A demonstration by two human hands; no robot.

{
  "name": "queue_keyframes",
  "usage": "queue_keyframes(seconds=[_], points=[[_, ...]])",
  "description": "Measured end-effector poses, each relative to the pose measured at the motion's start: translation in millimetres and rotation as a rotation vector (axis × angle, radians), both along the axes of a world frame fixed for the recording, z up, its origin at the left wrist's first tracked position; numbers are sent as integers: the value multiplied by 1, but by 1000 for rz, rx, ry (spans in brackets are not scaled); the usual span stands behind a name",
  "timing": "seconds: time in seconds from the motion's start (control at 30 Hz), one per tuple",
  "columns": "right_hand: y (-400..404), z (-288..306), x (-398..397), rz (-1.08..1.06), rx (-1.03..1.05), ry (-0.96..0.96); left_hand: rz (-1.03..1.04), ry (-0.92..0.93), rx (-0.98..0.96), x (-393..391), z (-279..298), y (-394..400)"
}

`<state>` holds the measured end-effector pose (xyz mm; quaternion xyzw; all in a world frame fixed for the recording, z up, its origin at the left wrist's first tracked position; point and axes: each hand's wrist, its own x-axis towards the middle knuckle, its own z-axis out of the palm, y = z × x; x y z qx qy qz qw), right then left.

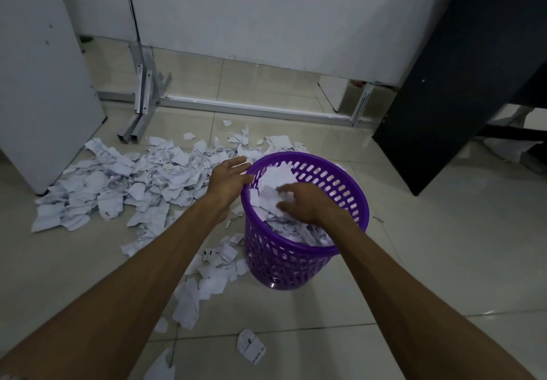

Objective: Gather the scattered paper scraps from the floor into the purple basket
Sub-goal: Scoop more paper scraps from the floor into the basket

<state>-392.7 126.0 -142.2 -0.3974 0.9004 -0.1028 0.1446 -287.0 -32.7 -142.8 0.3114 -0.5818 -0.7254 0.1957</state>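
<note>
The person is standing over the purple basket [305, 222], which is sitting upright on the tiled floor [429, 246], and both arms are reaching down to it. The step in hand, as I judge it, is the emptying of a handful into the basket. The right hand [305, 205] is hanging over the basket's mouth, just above the white paper already lying inside; its fingers are curling loosely downward, and whether they are pinching a scrap or only letting one go I cannot tell (the fingertips are blurring a little here). The left hand [229, 179] is lying at the left side of the rim with its fingers straight and spread, holding nothing, and its fingertips seem to be touching the rim, perhaps steadying it.

The basket is looking well filled, yet most of the work is remaining. The big pile of paper scraps [118, 184] is spreading on the floor to the left of the basket, toward the white panel [41, 77], and a smaller trail of scraps [213, 273] is running just beside the basket's foot toward the camera.

The next move is probably asking for a reach to the left pile, both hands scooping together. The pieces are thin and light, so a loose handful is likely to shed some on the way.
</note>
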Motion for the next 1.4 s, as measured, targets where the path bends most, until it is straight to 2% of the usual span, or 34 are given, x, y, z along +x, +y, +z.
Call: queue_keyframes(seconds=[0.07, 0.13, 0.23, 0.33, 0.43, 0.57, 0.67, 0.77, 0.87, 0.93, 1.0, 1.1, 1.23, 1.4], points=[[0, -4, 2, 6, 90, 4, -9, -6, 6, 1, -1, -1], [1, 1, 5, -14, 34, 87, -4, -19, 9, 3, -1, -1], [-1, 18, 13, -55, -210, 262, 20, -61, 23, 10, -2, -3], [-16, 37, 36, -47, -528, 299, 35, -98, 5, 30, -5, -9], [-36, 40, 70, 79, -645, 299, 43, -175, -30, 59, -15, -22], [-57, 14, 120, 263, -645, 188, 44, -268, -31, 103, -34, -38], [-58, -30, 151, 283, -578, 65, 19, -334, -95, 138, -56, -44], [-39, -86, 175, 242, -380, -58, 5, -383, -173, 167, -85, -43], [-3, -139, 193, 170, -206, -100, -58, -458, -310, 195, -118, -29], [23, -168, 201, 99, -134, -116, -158, -451, -430, 213, -137, -18], [41, -193, 213, 32, -99, -133, -349, -514, -571, 229, -154, -14], [53, -216, 229, 6, -112, -48, -621, -669, -804, 244, -177, -16], [33, -227, 230, -8, -181, 23, -776, -735, -1105, 253, -192, -26], [-12, -224, 222, -50, -270, -4, -742, -762, -1125, 242, -190, -38]])
